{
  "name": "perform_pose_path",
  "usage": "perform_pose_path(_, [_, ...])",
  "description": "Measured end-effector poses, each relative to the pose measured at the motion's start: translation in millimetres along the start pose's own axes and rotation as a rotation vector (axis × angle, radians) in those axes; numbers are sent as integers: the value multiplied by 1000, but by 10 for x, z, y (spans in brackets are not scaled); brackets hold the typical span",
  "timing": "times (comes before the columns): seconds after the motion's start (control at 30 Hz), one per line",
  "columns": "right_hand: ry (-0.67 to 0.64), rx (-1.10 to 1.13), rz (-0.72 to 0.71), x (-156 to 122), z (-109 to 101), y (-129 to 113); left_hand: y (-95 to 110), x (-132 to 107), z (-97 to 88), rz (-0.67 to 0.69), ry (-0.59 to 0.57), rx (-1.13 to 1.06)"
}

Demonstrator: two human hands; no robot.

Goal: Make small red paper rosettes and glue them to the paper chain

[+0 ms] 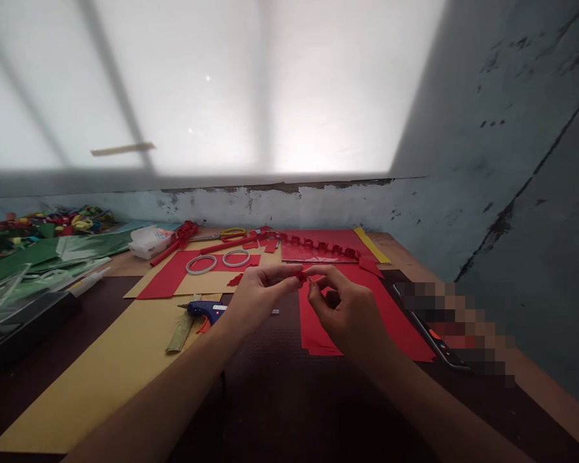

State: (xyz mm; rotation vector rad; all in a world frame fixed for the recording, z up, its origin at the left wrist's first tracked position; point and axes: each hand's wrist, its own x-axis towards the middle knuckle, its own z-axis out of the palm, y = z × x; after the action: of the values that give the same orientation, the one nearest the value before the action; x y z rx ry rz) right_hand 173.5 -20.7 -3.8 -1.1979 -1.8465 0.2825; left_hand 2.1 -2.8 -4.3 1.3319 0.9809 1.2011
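My left hand (263,292) pinches a small red paper piece (301,276) between thumb and fingers, above the middle of the table. My right hand (347,305) meets it from the other side, its thumb and fingertips closed on the piece's right edge. Most of the piece is hidden by my fingers. A scalloped red paper strip (235,280) shows just beyond my left hand. Below my left wrist lies a blue glue gun (207,311) with an orange trigger, its nozzle pointing left over a woody-looking strip (179,337). Red paper sheets (318,331) lie under my right hand.
Tan card (91,373) covers the left side. Two tape rings (201,264), yellow-handled scissors (234,234), a white box (150,242) and a row of red paper curls (322,245) lie farther back. A phone (434,337) is at right; ribbons (82,220) pile at far left.
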Motion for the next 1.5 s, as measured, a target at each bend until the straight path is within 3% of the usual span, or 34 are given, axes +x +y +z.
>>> perform_pose_path(0.57, [-36, 50, 22, -6, 20, 3, -1, 3, -1, 27, -3, 20])
perform_pose_path(0.83, [-47, 59, 31, -4, 42, 14, -14, 10, 8, 23, 11, -83])
perform_pose_path(1.03, [26, -15, 90, 60, -28, 35, 26, 7, 16, 60, 11, -45])
perform_pose_path(1.3, [15, -41, 65, 59, -38, 54, 17, 27, 7, 36, 37, -8])
perform_pose_path(1.5, [14, -22, 31, 53, -39, 45, 19, 25, 23, -15, 33, -98])
